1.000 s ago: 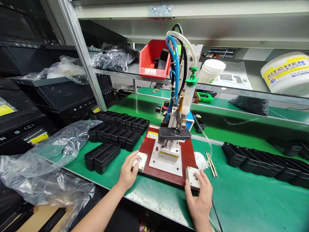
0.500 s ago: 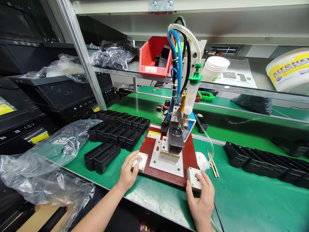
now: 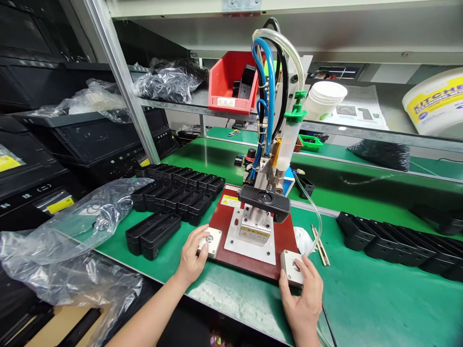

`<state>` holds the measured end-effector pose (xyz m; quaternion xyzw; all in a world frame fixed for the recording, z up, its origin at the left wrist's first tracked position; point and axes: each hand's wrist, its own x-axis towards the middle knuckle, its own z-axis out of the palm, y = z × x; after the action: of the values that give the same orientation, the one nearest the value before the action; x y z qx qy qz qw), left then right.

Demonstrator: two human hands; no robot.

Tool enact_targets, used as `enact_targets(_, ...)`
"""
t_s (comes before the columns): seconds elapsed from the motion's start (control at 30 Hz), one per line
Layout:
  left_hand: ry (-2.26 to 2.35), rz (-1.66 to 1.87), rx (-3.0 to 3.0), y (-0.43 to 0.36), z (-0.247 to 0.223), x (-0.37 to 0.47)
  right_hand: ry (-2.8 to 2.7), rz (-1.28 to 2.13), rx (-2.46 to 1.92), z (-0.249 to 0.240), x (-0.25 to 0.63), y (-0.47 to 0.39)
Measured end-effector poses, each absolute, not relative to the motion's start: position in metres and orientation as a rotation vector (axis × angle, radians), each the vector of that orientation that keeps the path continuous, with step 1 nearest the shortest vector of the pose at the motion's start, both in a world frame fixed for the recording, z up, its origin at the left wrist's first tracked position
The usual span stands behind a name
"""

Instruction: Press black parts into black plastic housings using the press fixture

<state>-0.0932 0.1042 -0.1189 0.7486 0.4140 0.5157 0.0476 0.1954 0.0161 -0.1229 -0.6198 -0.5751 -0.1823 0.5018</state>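
My left hand (image 3: 194,254) is curled round the edge of a pale push-button box (image 3: 214,241), thumb and fingers against it. My right hand (image 3: 302,298) spans a second button box (image 3: 291,267), its thumb along the left side and its fingers over the button. Between them stands a dispensing machine on a dark red base plate (image 3: 235,262). On its metal fixture (image 3: 256,226) sits a long black plastic housing (image 3: 265,201) with a round part in its middle, lying crosswise. A syringe (image 3: 289,144) with a green top is mounted above it.
Rows of black housings (image 3: 173,200) stand at the left, more (image 3: 394,243) at the right. Plastic film (image 3: 72,231) hangs over the left table edge. A tweezers-like tool (image 3: 321,246) lies beside the right box. A shelf above bears a red bin (image 3: 220,82) and white tubs (image 3: 323,99).
The black housing on the fixture has turned from lengthwise to crosswise. Both hands stay at the button boxes; the camera view has shifted slightly.
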Motion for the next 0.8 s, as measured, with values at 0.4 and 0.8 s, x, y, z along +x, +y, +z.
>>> enact_targets(0.4, 1.264, 1.574, 2.267, 0.1043, -0.1192, -0.0932, -1.392, -0.443, -1.48, -0.1202, 0.1944, 0.0154)
enact_targets(0.8, 1.254, 1.561, 2.26, 0.1045, -0.1217, -0.0927, -1.39, -0.421, -1.477, -0.1202, 0.1951, 0.014)
